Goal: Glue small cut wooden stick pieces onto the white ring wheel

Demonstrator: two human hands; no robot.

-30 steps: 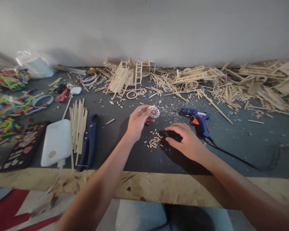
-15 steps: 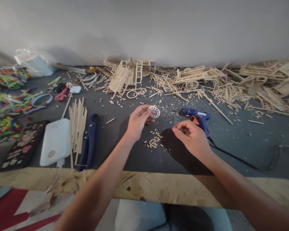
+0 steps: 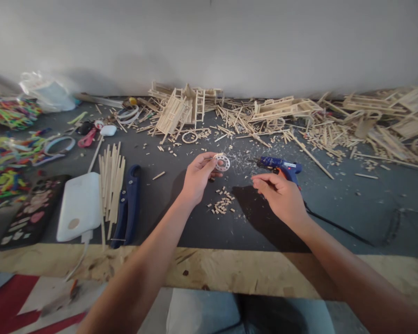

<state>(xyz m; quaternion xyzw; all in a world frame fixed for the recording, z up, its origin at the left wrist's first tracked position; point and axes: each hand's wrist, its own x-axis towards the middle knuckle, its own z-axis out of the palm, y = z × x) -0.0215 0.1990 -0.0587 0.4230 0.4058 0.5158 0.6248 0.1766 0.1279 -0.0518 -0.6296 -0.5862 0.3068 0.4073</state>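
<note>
My left hand (image 3: 198, 176) pinches a small pale wheel-like ring (image 3: 226, 163) by its left side, above the dark tabletop. A row of dark holes or gaps runs round the ring's face. To the right, my right hand (image 3: 278, 195) hovers with thumb and index fingertip pressed together; whatever they hold, if anything, is too small to make out. Just behind that hand lies a blue glue gun (image 3: 278, 163), its handle partly covered by the hand. Between and below my hands is a small heap of short cut wooden pieces (image 3: 223, 202).
Stick-built wooden frames (image 3: 179, 111) and loose sticks (image 3: 323, 134) line the wall. At left lie a blue-handled cutter (image 3: 130, 204), long sticks (image 3: 111, 181), a white power bank (image 3: 79, 208), a patterned phone (image 3: 35, 211) and colourful strands (image 3: 7, 171). A black cord (image 3: 337, 226) trails right.
My right hand has shifted slightly right and its fingertips have lifted a little. The left hand keeps the ring in nearly the same place. The whole view has moved very slightly.
</note>
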